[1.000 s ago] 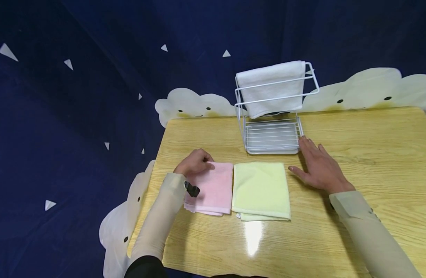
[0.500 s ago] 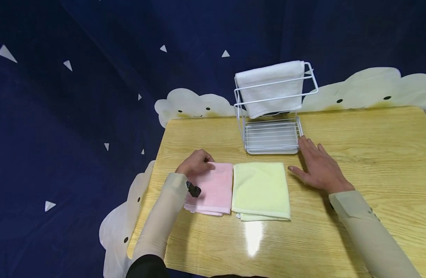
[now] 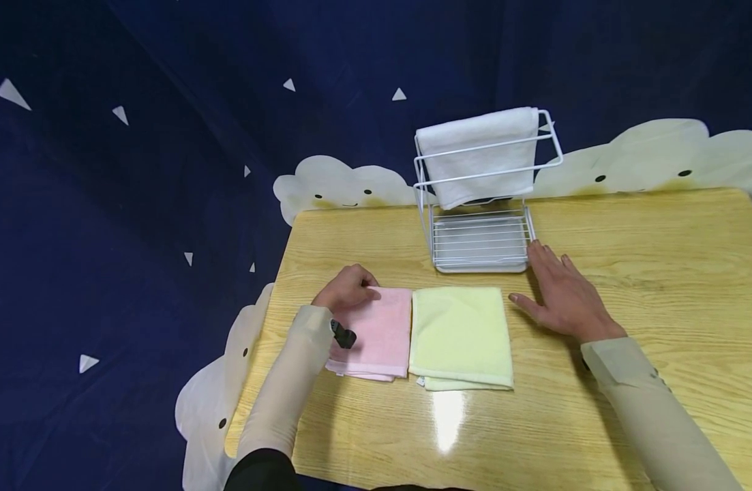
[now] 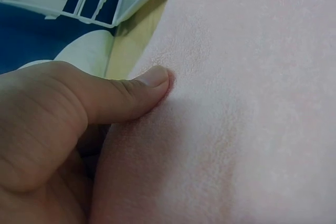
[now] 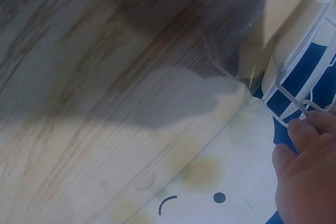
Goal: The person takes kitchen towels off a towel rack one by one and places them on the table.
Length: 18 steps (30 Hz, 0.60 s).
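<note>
- The wooden surface [image 3: 627,273] carries a white wire rack [image 3: 481,235] at its far side. This rack is the landmark for all places below.
- A white towel [image 3: 476,153] already hangs over the top bars of the rack. I judge that one towel is put away, and two are left.
- The green towel [image 3: 460,335] lies folded flat in front of the rack, on the near side of it. No hand touches it.
- The pink towel [image 3: 378,332] lies folded in front of the rack and to its left, just beside the green one. It is not lifted yet.
- The right hand [image 3: 562,296] rests flat on the surface with straight fingers, at the front right corner of the rack. The fingertips [image 5: 307,129] touch the wire of the base. It holds nothing.
- The left hand [image 3: 345,290] is at the far left corner of the pink towel. The fingers are curled, and the thumb [image 4: 123,98] presses on top of the cloth, so it pinches the edge of the towel.
</note>
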### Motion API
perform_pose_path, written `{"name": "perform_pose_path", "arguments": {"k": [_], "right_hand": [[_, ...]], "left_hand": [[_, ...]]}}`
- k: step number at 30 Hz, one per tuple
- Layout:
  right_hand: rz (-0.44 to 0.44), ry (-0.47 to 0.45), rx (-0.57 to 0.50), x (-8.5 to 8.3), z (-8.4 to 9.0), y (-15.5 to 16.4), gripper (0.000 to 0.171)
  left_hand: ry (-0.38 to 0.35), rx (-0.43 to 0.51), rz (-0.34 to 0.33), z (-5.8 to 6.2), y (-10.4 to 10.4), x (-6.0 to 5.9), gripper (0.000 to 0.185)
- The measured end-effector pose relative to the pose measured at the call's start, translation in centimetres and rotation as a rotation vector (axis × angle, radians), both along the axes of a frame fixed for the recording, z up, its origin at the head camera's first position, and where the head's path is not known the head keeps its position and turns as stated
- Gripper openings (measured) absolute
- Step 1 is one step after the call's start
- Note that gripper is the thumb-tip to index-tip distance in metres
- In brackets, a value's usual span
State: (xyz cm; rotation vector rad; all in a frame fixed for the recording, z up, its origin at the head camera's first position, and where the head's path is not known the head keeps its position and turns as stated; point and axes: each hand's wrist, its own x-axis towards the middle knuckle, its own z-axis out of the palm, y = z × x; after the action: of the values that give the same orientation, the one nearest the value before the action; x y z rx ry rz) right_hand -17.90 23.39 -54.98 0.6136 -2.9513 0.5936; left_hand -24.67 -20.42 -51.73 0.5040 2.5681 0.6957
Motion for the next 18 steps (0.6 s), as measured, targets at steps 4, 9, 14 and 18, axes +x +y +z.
{"name": "perform_pose_path", "arguments": {"k": [4,9,14,18], "right_hand": [[0.003,0.003,-0.001,-0.16,-0.08,-0.08,0.102],[0.010,0.002,-0.003,-0.31,-0.14,-0.18,0.102],[0.006,0.001,-0.003,-0.24,-0.08,-0.15,0.103],[-0.001,-0.006,-0.004,-0.07,0.03,-0.12,0.104]], "left_hand": [[0.001,0.000,0.004,-0.16,-0.13,-0.01,0.011],[0.012,0.000,0.005,-0.32,-0.32,-0.02,0.012],[0.024,0.003,-0.013,-0.46,-0.28,-0.04,0.011],[0.037,-0.002,-0.033,-0.61,-0.18,-0.12,0.012]]}}
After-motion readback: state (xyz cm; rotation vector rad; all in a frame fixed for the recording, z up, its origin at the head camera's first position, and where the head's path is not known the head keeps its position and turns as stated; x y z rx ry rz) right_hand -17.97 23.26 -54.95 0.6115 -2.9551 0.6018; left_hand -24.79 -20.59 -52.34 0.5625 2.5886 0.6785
